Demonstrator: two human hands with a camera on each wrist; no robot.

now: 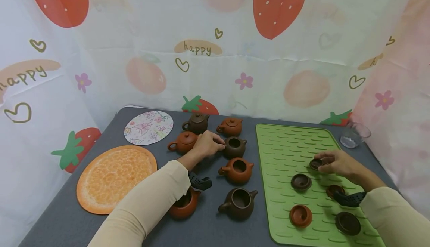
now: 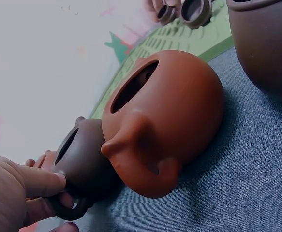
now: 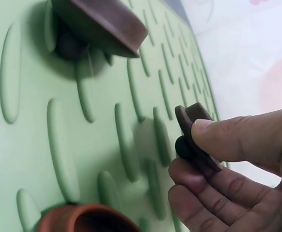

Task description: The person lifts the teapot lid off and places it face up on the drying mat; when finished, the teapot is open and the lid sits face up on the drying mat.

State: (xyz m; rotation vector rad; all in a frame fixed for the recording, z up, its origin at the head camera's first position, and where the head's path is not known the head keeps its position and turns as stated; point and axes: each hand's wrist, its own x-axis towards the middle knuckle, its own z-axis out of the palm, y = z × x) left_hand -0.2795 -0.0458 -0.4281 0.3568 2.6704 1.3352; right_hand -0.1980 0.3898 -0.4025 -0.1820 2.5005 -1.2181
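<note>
One dark pot (image 1: 234, 151), its top uncovered, stood just to the right of the left hand (image 1: 207, 145), whose thumb and fingers pinched the handle (image 2: 72, 215). On the near side of that hand sat a red pot (image 1: 237, 176) and a brown pot (image 1: 240, 210), both open-topped; an orange pot (image 1: 232, 127), lidded, stood beyond it. Over to the right, the right hand (image 1: 343, 166) held a small lid (image 1: 316, 164) between thumb and fingers, knob down, just above the green mat (image 1: 285, 146). Another lid (image 1: 301, 182) lay to that hand's near left, and a glass (image 1: 353, 136) was beyond it.
</note>
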